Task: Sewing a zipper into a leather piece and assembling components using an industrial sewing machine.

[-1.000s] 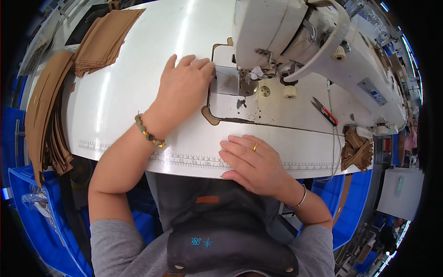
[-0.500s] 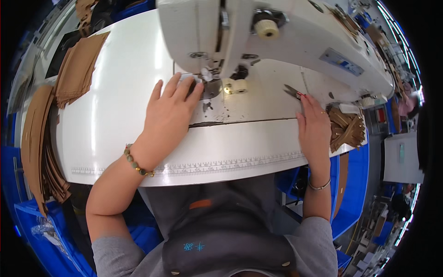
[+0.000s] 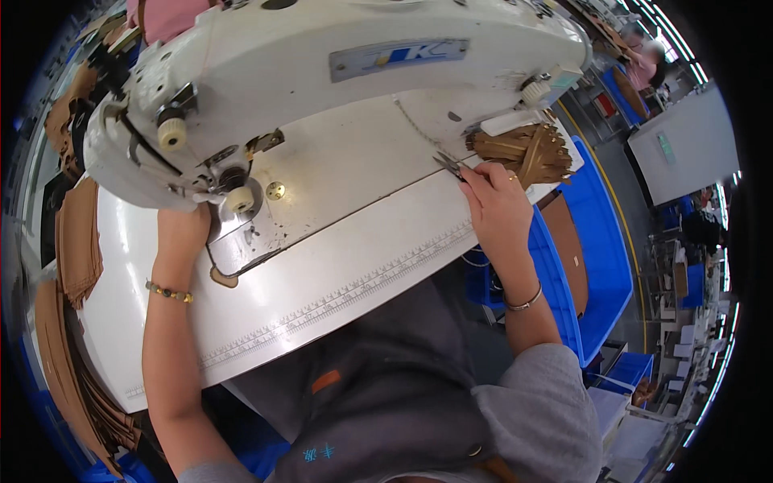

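Observation:
A white sewing machine (image 3: 298, 52) stands on a white sewing table (image 3: 322, 282). My left hand (image 3: 183, 229) reaches in by the needle end of the machine; its fingers are hidden behind the machine head. Thread snips (image 3: 448, 163) are in my right hand (image 3: 501, 211), with two pointed metal blades apart and their handles covered by my fingers. Just beyond that hand, a bunch of narrow brown strips (image 3: 531, 153) lies at the table's right end.
Stacked brown pieces (image 3: 78, 241) lie at the table's left, with longer brown pieces (image 3: 68, 362) hanging over its edge. Blue bins (image 3: 600, 266) stand right of the table. A ruler strip (image 3: 338, 298) runs along the front edge. Another person (image 3: 644, 64) is at far right.
The view has swung to the right. My left hand's fingers have passed out of sight behind the machine head. The snips, still in my right hand, are nearer the brown strips.

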